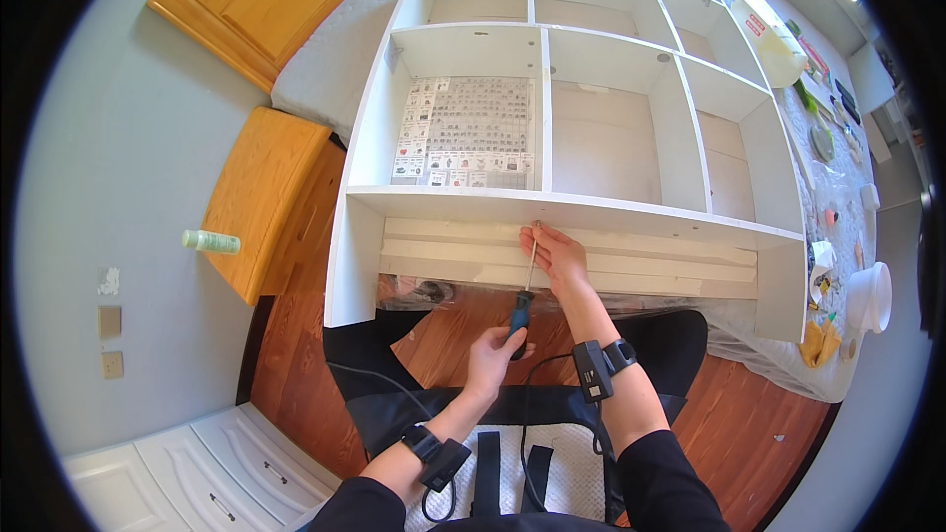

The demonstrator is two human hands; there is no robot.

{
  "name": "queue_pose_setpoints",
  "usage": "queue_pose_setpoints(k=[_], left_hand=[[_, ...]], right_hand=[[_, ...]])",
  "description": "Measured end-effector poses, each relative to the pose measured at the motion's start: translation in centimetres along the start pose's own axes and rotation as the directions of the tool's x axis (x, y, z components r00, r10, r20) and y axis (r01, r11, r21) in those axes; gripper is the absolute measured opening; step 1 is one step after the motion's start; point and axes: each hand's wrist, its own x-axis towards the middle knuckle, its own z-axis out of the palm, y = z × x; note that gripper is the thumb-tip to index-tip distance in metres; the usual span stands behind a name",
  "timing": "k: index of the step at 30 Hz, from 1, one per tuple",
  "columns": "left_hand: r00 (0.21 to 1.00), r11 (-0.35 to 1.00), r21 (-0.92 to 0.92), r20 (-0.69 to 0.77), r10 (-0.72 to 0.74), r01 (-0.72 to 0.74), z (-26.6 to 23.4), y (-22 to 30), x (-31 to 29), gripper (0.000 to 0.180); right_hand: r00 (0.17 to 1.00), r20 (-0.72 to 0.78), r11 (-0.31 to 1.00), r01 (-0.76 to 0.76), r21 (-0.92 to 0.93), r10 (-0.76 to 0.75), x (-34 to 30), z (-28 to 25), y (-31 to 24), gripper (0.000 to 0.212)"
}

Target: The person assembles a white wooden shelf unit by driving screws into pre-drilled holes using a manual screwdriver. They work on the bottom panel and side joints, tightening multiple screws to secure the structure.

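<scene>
A screwdriver (520, 312) with a blue and black handle points away from me, tilted up toward the long near board (611, 211) of a white shelf unit. My left hand (488, 360) is closed round the end of its handle. At the other end of the shaft, my right hand (560, 258) has its fingertips pinched together by the tip, just under the board. Whatever lies between those fingertips is too small to make out. Small dark holes or fittings dot the board's face. The shelf unit lies on its back, its open compartments facing up.
A bed (335, 64) carries the shelf unit. Left of it stands a wooden nightstand (258, 187) with a green bottle (211, 241) lying on top. On the right are a plastic jug (774, 44), a white tub (869, 298) and yellow gloves (818, 343). White drawers (236, 468) stand at lower left.
</scene>
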Motion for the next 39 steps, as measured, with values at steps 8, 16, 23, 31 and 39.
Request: queue_pose_setpoints(k=[8, 16, 23, 31, 39], left_hand=[[0.964, 0.952, -0.223, 0.209, -0.162, 0.209, 2.0, 0.1, 0.3, 0.028], [0.988, 0.987, -0.045, 0.037, -0.15, 0.151, 3.2, 1.1, 1.3, 0.036], [0.95, 0.916, -0.271, 0.183, -0.254, 0.297, 3.3, 1.2, 1.8, 0.039], [0.956, 0.956, 0.288, -0.263, 0.128, -0.049, 3.1, 0.6, 2.1, 0.037], [0.947, 0.876, -0.388, 0.255, -0.196, 0.285, 3.2, 0.1, 2.6, 0.046]], right_hand=[[1.0, -0.004, 1.0, 0.002, -0.03, -0.002, -0.1, 0.0, -0.4, 0.034], [0.998, 0.055, 0.999, -0.02, 0.045, 0.017, -0.5, -0.1, -0.5, 0.041], [0.991, 0.103, 0.995, -0.088, 0.045, 0.083, -0.2, -0.6, -1.2, 0.036], [0.989, 0.112, 0.995, -0.1, 0.007, 0.099, 0.4, -0.6, -1.3, 0.032], [0.978, 0.171, 0.992, -0.115, -0.056, 0.123, 0.5, -1.1, -2.0, 0.032]])
